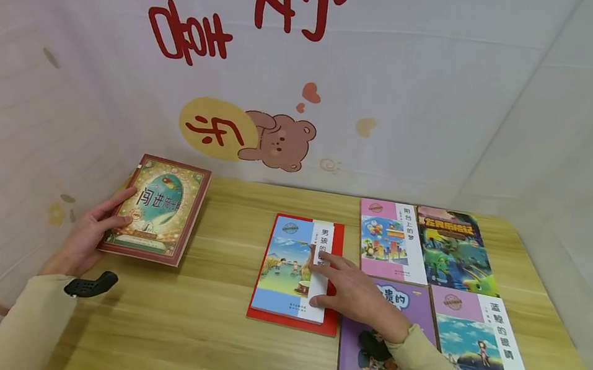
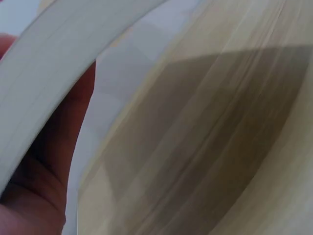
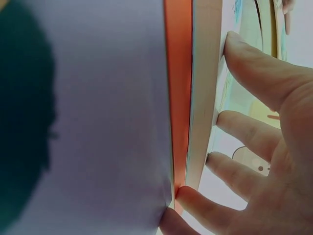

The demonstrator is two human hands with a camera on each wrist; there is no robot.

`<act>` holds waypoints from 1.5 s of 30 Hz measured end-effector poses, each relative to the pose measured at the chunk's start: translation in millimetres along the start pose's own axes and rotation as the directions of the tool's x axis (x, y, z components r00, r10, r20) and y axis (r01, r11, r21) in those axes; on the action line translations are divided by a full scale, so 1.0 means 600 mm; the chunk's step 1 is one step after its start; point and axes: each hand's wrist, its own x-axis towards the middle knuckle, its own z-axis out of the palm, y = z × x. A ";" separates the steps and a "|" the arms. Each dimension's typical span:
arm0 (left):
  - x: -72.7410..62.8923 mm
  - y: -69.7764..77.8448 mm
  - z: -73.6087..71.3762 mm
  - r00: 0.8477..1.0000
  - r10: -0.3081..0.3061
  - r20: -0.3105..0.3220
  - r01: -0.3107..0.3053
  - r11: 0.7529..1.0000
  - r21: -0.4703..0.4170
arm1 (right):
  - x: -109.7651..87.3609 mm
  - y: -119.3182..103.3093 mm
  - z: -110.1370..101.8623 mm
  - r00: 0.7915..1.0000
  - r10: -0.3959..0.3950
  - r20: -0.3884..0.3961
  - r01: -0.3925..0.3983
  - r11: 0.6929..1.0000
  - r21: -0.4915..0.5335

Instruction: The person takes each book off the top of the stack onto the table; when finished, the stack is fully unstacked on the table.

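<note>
In the head view my left hand [image 1: 89, 239] grips the left edge of a thick storybook [image 1: 159, 204] with a red-brown border and a green oval on its cover. The book is tilted, and a shadow lies on the wood below its page edge [image 2: 63, 58] in the left wrist view. A blue picture-cover book [image 1: 276, 273] lies on a red book [image 1: 339, 244] at mid-table. My right hand [image 1: 355, 293] rests spread fingertips on the blue book's right side. In the right wrist view, lower fingers [image 3: 205, 205] reach down past the stacked edges.
Right of the stack lie several books: a pink-and-white one [image 1: 385, 240], a dinosaur one [image 1: 456, 250], a purple one [image 1: 355, 336] partly under my right forearm, and a blue-sea one [image 1: 477, 352]. A printed cloth [image 1: 425, 102] stands behind the wooden table [image 1: 209, 336].
</note>
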 end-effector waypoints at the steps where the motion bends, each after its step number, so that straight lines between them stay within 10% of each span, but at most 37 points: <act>1: 0.000 0.001 -0.005 1.000 -0.012 -0.005 0.012 1.000 0.001 | 0.001 -0.001 0.000 1.000 0.001 0.000 -0.001 1.000 -0.001; 17: 0.005 -0.020 -0.059 0.983 -0.140 -0.120 0.162 0.964 0.210 | -0.001 -0.011 0.007 0.999 -0.028 0.014 0.028 0.999 0.030; 20: 0.007 -0.021 -0.061 0.985 -0.120 -0.122 0.162 0.888 0.431 | -0.001 -0.011 0.008 0.999 -0.030 0.013 0.030 0.999 0.034; 23: 0.010 -0.020 -0.058 0.986 -0.105 -0.132 0.165 0.756 0.633 | -0.002 -0.011 0.010 1.000 -0.028 0.013 0.028 0.999 0.034; 30: 0.022 -0.016 -0.041 0.983 -0.115 -0.145 0.185 0.583 0.791 | -0.003 -0.008 0.008 1.000 -0.017 0.006 0.017 1.000 0.018; 37: 0.030 -0.018 -0.039 0.997 -0.060 -0.044 0.067 0.475 0.877 | -0.003 -0.006 0.004 1.000 -0.004 0.001 0.004 1.000 0.017; 40: 0.033 -0.020 -0.028 0.999 0.044 -0.020 0.001 0.388 0.921 | -0.003 -0.005 0.004 1.000 -0.005 -0.004 0.006 1.000 0.018; 45: 0.037 -0.017 0.023 0.979 0.205 0.007 -0.084 0.367 0.926 | -0.004 -0.002 0.003 1.000 -0.001 -0.008 0.001 1.000 0.021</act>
